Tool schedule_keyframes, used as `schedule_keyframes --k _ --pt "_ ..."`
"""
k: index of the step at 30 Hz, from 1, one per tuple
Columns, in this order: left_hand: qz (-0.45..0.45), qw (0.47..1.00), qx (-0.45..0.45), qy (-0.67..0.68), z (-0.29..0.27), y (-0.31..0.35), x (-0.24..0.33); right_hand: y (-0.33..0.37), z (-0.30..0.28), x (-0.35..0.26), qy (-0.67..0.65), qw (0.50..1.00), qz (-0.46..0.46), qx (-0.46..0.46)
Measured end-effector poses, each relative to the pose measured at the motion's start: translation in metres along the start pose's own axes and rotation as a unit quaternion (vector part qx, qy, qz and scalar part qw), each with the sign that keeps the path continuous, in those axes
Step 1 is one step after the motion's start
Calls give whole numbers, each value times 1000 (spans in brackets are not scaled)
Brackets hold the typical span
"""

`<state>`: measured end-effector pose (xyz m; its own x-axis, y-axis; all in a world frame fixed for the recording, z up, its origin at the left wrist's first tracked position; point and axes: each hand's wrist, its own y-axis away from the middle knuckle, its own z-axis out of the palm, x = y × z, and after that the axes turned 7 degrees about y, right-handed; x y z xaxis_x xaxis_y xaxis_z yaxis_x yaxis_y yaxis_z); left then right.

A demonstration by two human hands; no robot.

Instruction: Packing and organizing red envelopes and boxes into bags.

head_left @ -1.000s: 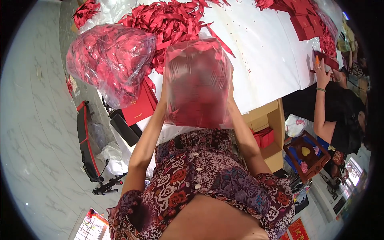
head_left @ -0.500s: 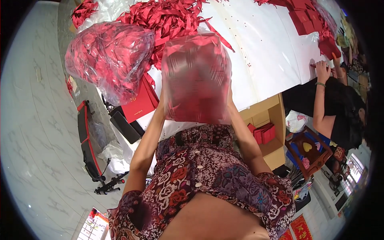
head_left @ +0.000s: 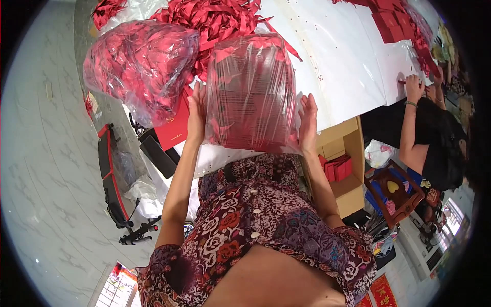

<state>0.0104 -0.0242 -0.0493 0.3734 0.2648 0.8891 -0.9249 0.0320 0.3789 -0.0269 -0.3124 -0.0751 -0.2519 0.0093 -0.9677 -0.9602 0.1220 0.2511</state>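
Observation:
A clear plastic bag packed with stacked red items (head_left: 251,97) rests on the white-covered table in front of me. Red ribbon ends show through the film along its top. My left hand (head_left: 196,112) is beside the bag's left side, with the fingers stretched out. At the other side my right hand (head_left: 308,123) is open too, its palm turned toward the bag and a gap between them. A flat red paper bag (head_left: 173,130) lies partly behind my left hand.
A larger plastic bag of red ribbons (head_left: 140,71) sits on the left, beside a loose ribbon heap (head_left: 209,23). An open cardboard box (head_left: 353,146) holding red boxes (head_left: 337,168) stands at the right table edge. Another person's arm (head_left: 410,117) reaches onto the table at far right.
Both my hands have come away from the sides of the packed bag and spread apart. The bag, held up and blurred before, is now lower and sharp on the table.

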Motion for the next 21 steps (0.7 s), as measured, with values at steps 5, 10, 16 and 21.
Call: schedule_keyframes --k 5,10,16,21 --pt "-163 981 66 76 24 10 -47 -6 38 6 -86 995 -49 21" --pt "76 994 72 40 -7 -9 -63 -5 32 -5 -96 995 -14 -16" --pt "149 980 128 17 9 21 -1 4 11 -82 -393 864 299 96" --pt "275 860 95 -418 54 41 -6 9 36 -52 389 897 -208 42"
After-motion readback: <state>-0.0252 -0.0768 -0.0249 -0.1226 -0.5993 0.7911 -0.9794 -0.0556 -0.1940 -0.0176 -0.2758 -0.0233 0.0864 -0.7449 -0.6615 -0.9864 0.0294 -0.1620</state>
